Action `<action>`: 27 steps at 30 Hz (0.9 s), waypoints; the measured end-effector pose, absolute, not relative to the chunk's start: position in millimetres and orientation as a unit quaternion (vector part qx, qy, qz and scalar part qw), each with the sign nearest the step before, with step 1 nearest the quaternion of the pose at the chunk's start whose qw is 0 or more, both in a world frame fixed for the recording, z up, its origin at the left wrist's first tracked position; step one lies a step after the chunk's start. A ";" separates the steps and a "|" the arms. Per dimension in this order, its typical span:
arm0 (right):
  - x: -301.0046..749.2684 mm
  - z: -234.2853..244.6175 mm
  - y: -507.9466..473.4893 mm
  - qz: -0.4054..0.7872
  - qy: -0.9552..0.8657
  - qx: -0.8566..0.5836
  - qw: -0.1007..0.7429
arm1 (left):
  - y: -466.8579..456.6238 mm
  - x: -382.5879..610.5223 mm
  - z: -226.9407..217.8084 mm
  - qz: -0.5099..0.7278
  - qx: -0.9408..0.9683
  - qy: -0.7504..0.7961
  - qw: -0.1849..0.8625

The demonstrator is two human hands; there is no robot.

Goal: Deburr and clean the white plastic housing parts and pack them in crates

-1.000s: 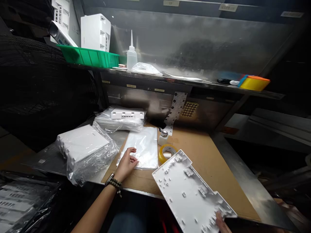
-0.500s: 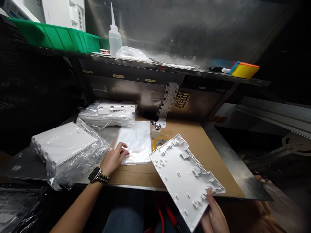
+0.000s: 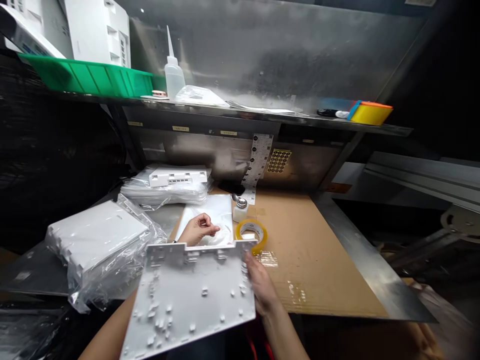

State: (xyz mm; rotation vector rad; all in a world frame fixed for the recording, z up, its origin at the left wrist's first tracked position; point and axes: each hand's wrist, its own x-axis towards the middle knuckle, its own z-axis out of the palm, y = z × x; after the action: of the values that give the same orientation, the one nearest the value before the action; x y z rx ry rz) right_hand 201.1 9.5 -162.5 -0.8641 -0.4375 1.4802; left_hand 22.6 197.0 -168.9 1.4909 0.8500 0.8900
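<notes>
My right hand [image 3: 262,285] grips a white plastic housing panel [image 3: 198,295] by its right edge, thumb on top. The panel's ribbed inner face, dotted with small clips and posts, is turned towards me, and its notched edge points away. Beyond that edge, my left hand [image 3: 198,230] is closed in a pinch over a stack of thin plastic bags [image 3: 213,204]. Wrinkled whitish film lies by its fingertips; what the pinch holds, if anything, is unclear. The panel hides my left wrist. A yellow tape roll [image 3: 259,235] lies beside the panel's far right corner.
Bagged white housings [image 3: 101,227] lie at the left, before a pile of plastic bags [image 3: 165,192] carrying a white part. A pump bottle [image 3: 240,210] stands on the cardboard [image 3: 318,260]. Overhead, a shelf holds a green basket [image 3: 93,77] and a squeeze bottle [image 3: 174,77].
My right hand has brought the panel leftward and turned it, so it now covers my left forearm. My left hand has moved right and slightly forward over the bags, its fingers drawn into a pinch.
</notes>
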 end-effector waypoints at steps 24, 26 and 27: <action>179.3 -164.1 50.3 0.708 -0.171 -0.373 0.574 | 206.2 -14.1 -136.3 0.381 0.774 0.428 0.270; 187.5 -162.7 43.2 0.714 -0.142 -0.369 0.578 | 203.7 -13.8 -126.6 0.388 0.770 0.416 0.288; 191.0 -161.8 39.9 0.713 -0.133 -0.367 0.582 | 201.5 -13.3 -123.2 0.395 0.761 0.418 0.299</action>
State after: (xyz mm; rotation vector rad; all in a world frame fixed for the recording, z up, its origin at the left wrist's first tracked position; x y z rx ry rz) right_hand 191.0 39.9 -161.8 -0.8570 -0.3100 1.6652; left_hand -13.3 201.5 -123.2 2.0212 1.1100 1.0489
